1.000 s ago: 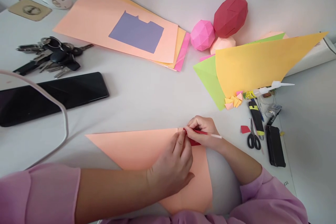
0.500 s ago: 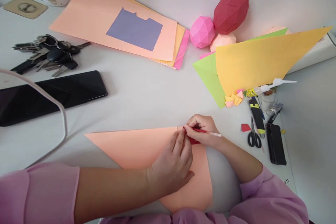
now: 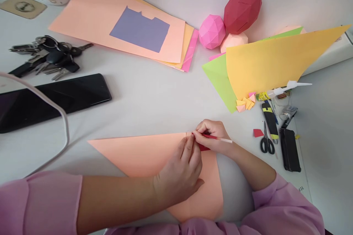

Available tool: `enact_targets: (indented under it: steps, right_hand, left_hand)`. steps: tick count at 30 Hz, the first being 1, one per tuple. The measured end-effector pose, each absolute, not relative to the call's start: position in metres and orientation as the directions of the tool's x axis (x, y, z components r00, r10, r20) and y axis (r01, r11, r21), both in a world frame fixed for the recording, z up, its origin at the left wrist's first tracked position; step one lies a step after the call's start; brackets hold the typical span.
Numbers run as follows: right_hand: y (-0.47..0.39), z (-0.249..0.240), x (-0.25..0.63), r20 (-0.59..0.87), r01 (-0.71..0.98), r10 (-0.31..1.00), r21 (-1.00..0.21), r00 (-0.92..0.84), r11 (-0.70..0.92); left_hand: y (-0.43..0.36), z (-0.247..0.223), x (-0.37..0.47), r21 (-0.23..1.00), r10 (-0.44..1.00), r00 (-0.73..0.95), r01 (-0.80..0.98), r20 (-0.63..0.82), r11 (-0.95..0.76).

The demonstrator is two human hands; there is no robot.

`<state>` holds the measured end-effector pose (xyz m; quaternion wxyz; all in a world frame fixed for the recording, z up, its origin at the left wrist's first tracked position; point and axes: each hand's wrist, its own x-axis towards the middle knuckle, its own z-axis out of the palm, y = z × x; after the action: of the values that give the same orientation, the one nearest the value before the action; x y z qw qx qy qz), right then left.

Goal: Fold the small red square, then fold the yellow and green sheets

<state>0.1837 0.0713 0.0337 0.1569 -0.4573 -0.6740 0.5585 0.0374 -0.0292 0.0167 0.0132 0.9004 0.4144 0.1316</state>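
A large peach paper sheet (image 3: pixel 143 150) lies at the table's near edge. My left hand (image 3: pixel 182 169) rests on it, its fingertips pressing a small red paper piece (image 3: pixel 204 148) near the sheet's top edge. My right hand (image 3: pixel 213 136) is closed around a slim red pen (image 3: pixel 217 138) with a clear end. The pen's tip is beside my left fingertips, where my fingers partly hide it. Most of the red piece is covered by both hands.
Stacked paper (image 3: pixel 88 14), keys (image 3: pixel 55 55) and a phone (image 3: pixel 68 93) with a cable are at the left. Faceted paper balls (image 3: pixel 242 9), yellow paper (image 3: pixel 270 62), paper scraps, a glue tube, scissors (image 3: pixel 267 144) and a cutter (image 3: pixel 270 123) are at the right.
The view has shifted very slightly. Both hands, the pen and the peach sheet look nearly unchanged.
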Motion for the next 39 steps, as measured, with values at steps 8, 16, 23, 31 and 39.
enact_targets:
  steps: [8, 16, 23, 31, 39]
  right_hand:
    - [0.071, 0.032, 0.184, -0.294, 0.440, 0.795, -0.897, -0.530, -0.038]
    - [0.071, 0.032, 0.184, -0.306, 0.436, 0.795, -0.898, -0.523, -0.058]
    - [0.070, 0.032, 0.185, -0.305, 0.437, 0.795, -0.898, -0.524, -0.056]
    - [0.077, 0.027, 0.187, -0.262, 0.319, 0.824, -0.942, -0.503, -0.105]
    - [0.099, 0.012, 0.194, -0.081, 0.089, 0.944, -0.995, -0.319, -0.055]
  left_hand:
    - [-0.028, 0.017, 0.037, 0.132, 0.747, 0.623, 0.740, 0.234, -0.659]
    - [-0.029, 0.017, 0.037, 0.118, 0.747, 0.624, 0.744, 0.230, -0.658]
    - [-0.030, 0.016, 0.037, 0.123, 0.746, 0.633, 0.740, 0.204, -0.661]
    - [-0.029, 0.015, 0.037, 0.118, 0.742, 0.641, 0.736, 0.198, -0.667]
    - [-0.031, 0.013, 0.036, 0.114, 0.736, 0.645, 0.731, 0.207, -0.673]
